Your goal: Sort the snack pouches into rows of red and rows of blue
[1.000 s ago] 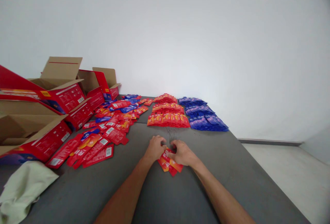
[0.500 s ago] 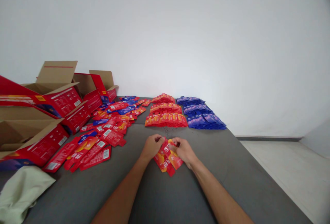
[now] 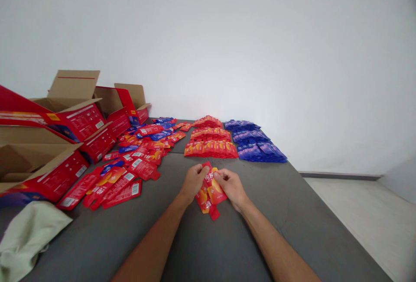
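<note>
Over the near middle of the grey table, my left hand (image 3: pixel 194 182) pinches the upper left of some red-and-orange packets (image 3: pixel 215 192) with white lettering. My right hand (image 3: pixel 230 185) is closed on their upper right edge, thumb on top. At least two packets overlap at an angle, and one reaches lower left under the other. How many layers there are, I cannot tell. Just beyond my hands lie rows of red-orange packets (image 3: pixel 211 148), with rows of blue-purple packets (image 3: pixel 261 151) to their right.
Left of my hands spreads a loose heap of red and blue packets (image 3: pixel 144 166). Open red cartons (image 3: pixel 61 178) with brown insides stand along the left side. A pale green cloth (image 3: pixel 32 230) lies at the near left. The table (image 3: pixel 312 230) ends at the right, above a pale floor.
The packets in my hands have turned a little more upright, and the upper one has shifted slightly left. The whole scene has moved a little in view.
</note>
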Motion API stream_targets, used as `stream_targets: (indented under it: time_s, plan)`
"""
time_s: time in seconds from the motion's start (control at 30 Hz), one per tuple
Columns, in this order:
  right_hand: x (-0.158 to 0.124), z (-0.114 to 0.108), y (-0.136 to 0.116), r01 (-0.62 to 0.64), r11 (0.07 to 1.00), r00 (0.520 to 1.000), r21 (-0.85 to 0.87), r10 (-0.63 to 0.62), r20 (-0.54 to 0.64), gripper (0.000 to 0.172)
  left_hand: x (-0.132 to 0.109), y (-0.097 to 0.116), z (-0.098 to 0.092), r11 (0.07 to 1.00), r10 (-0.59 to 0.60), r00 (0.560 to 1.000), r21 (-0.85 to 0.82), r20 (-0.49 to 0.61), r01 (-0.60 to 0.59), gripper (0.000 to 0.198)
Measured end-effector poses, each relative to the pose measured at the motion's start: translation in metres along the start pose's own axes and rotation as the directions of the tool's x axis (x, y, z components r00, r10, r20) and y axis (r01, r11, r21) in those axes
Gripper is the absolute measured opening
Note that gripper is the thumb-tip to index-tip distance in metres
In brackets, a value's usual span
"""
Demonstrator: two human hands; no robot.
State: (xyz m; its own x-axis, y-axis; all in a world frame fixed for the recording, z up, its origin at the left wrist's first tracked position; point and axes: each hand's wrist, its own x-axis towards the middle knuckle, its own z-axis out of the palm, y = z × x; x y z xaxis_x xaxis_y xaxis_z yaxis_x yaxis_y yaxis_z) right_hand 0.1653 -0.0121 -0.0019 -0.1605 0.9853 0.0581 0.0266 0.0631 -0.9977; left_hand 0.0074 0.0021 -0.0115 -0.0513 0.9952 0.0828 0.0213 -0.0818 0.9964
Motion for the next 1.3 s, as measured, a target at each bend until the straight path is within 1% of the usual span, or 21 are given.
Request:
stream_targets:
  time_s: [0.07,0.13,0.23,0.3,0.37,0.4,0.5,0.53,0.57,0.67,0.77,0.83,0.93,1.03,1.17,1.3]
  plan:
    - [-0.001,-0.001,0.0,-0.01,1.0,0.999,0.004,0.009,0.047,0.046,0.001,-0.001,-0.001,0.999,0.042,0.997,0.011,-0.063,-0.042,0.041]
    - [-0.002,-0.003,-0.001,-0.015,1.0,0.995,-0.009,0.016,0.102,0.044,0.002,-0.002,-0.003,0.998,0.054,0.99,-0.013,-0.128,-0.056,0.04]
    - [-0.003,-0.008,-0.001,-0.025,0.997,0.978,-0.075,0.04,0.205,0.04,0.004,-0.003,-0.008,0.997,0.009,0.978,-0.078,-0.209,-0.025,0.04]
    - [-0.003,-0.009,0.001,-0.03,0.993,0.969,-0.111,0.056,0.24,0.038,0.005,-0.004,-0.01,0.993,-0.024,0.971,-0.116,-0.24,-0.004,0.041]
    - [-0.001,-0.01,0.005,-0.033,0.993,0.976,-0.116,0.057,0.209,0.038,0.005,-0.004,-0.009,0.988,-0.066,0.972,-0.15,-0.224,0.032,0.04]
    - [0.0,-0.009,0.007,-0.033,0.994,0.982,-0.104,0.051,0.18,0.039,0.005,-0.004,-0.008,0.983,-0.095,0.979,-0.17,-0.182,0.063,0.038]
    - [0.003,-0.009,0.011,-0.026,0.999,0.995,-0.046,0.031,0.099,0.039,0.002,-0.003,-0.004,0.965,-0.168,0.986,-0.205,0.001,0.164,0.03]
    - [0.004,-0.009,0.012,-0.027,0.999,0.996,-0.031,0.029,0.088,0.039,0.002,-0.003,-0.003,0.964,-0.169,0.985,-0.203,0.03,0.171,0.027]
    - [0.004,-0.009,0.012,-0.034,0.999,0.996,-0.02,0.035,0.086,0.039,0.001,-0.003,-0.002,0.968,-0.157,0.987,-0.196,0.031,0.16,0.025]
    - [0.002,-0.008,0.012,-0.087,0.996,0.99,0.007,0.086,0.116,0.04,0.003,-0.007,-0.005,0.977,-0.109,0.993,-0.19,-0.05,0.098,0.02]
    - [0.001,-0.002,0.012,-0.139,0.988,0.98,0.064,0.128,0.149,0.038,0.007,-0.014,-0.011,0.975,-0.109,0.99,-0.205,-0.092,0.089,0.024]
    - [0.003,0.004,0.013,-0.153,0.982,0.98,0.109,0.136,0.146,0.037,0.011,-0.019,-0.015,0.973,-0.122,0.985,-0.209,-0.121,0.095,0.027]
    - [0.012,0.014,0.012,-0.143,0.979,0.986,0.148,0.129,0.102,0.035,0.015,-0.021,-0.019,0.968,-0.134,0.978,-0.231,-0.162,0.094,0.029]
    - [0.029,0.025,0.01,-0.123,0.977,0.992,0.172,0.118,0.038,0.031,0.019,-0.02,-0.021,0.962,-0.151,0.972,-0.254,-0.181,0.102,0.03]
    - [0.06,0.04,0.007,-0.092,0.963,0.993,0.252,0.108,-0.051,0.026,0.022,-0.018,-0.024,0.963,-0.195,0.945,-0.236,-0.265,0.132,0.037]
    - [0.096,0.056,0.007,-0.101,0.943,0.979,0.318,0.151,-0.135,0.018,0.024,-0.021,-0.027,0.97,-0.206,0.935,-0.188,-0.288,0.156,0.039]
